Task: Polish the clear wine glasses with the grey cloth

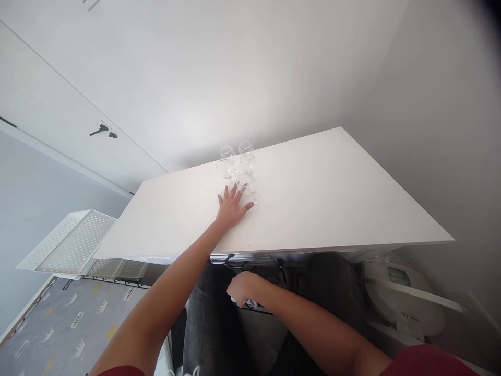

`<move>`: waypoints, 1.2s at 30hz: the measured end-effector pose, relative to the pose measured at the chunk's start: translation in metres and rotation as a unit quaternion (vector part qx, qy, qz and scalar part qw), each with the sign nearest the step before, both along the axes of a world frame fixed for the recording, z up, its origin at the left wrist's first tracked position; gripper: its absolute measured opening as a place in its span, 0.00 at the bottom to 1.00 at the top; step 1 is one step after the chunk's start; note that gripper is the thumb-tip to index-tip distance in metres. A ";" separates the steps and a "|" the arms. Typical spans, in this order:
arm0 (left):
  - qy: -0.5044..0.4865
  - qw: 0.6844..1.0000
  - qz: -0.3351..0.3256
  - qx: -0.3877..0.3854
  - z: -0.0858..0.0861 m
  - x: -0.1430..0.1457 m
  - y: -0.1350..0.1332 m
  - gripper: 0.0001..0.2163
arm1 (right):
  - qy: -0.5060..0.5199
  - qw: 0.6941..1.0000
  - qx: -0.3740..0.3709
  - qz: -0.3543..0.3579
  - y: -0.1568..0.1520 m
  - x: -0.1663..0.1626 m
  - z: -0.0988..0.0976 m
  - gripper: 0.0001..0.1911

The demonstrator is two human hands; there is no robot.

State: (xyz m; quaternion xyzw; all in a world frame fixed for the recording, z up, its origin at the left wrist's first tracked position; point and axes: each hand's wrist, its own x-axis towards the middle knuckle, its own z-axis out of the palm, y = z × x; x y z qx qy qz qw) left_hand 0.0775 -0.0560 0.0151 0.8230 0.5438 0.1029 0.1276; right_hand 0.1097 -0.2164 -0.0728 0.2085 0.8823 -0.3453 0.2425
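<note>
My left hand (231, 207) lies flat on a white tabletop (313, 198), fingers spread, its fingertips right beside the nearest of several clear stemmed glasses (246, 186). The other glasses (235, 159) stand in a cluster just behind it near the far edge by the wall. My right hand (242, 289) is below the table's front edge, curled round something small and white that I cannot make out.
A white perforated metal shelf (70, 240) sticks out at the left below the tabletop. Under the table are dark fabric (219, 324) and a white appliance (399, 297) at the right. A grey patterned mat (58, 324) covers the floor at the lower left. White walls close in behind.
</note>
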 end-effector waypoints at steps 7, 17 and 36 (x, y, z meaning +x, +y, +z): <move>0.021 1.000 -0.014 -0.005 0.002 0.006 0.005 0.40 | 0.014 1.000 -0.006 -0.002 -0.001 -0.003 0.001 0.11; 0.065 0.998 -0.007 -0.025 0.006 0.008 -0.002 0.30 | 0.032 0.999 -0.002 -0.004 0.001 -0.001 0.004 0.11; 0.079 0.944 0.319 -0.045 0.007 -0.123 0.055 0.33 | 0.003 0.999 -0.033 -0.015 0.016 0.000 -0.048 0.14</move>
